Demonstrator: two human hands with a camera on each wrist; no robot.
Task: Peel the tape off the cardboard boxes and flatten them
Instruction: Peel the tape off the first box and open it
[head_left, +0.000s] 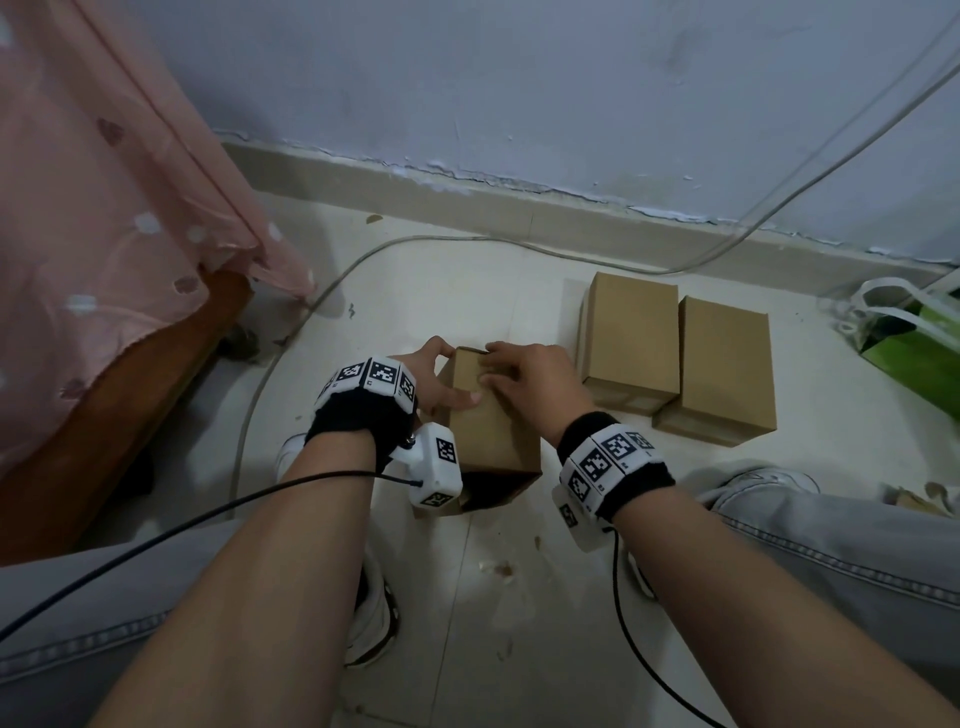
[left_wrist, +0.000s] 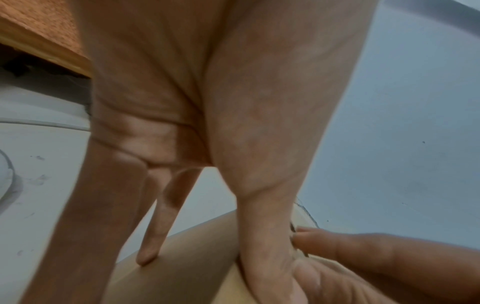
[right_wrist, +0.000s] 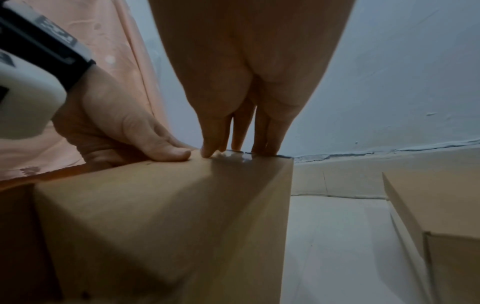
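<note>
Floor (head_left: 519, 597) carries all boxes. Two closed boxes (head_left: 675, 353) right of the hands. Between both hands: box (head_left: 493, 431), left hand (head_left: 426, 384) gripping its side, right hand (head_left: 524, 379) fingers at clear tape (right_wrist: 233, 157), pinch unclear.

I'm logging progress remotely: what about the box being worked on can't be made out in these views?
- Tape end: right wrist view shows only a glossy patch; the right hand fingertips cover it, so whether it is lifted is unclear.
- Box far face: head view, hidden behind both hands.
- Left hand grip: left wrist view is blurred.
</note>
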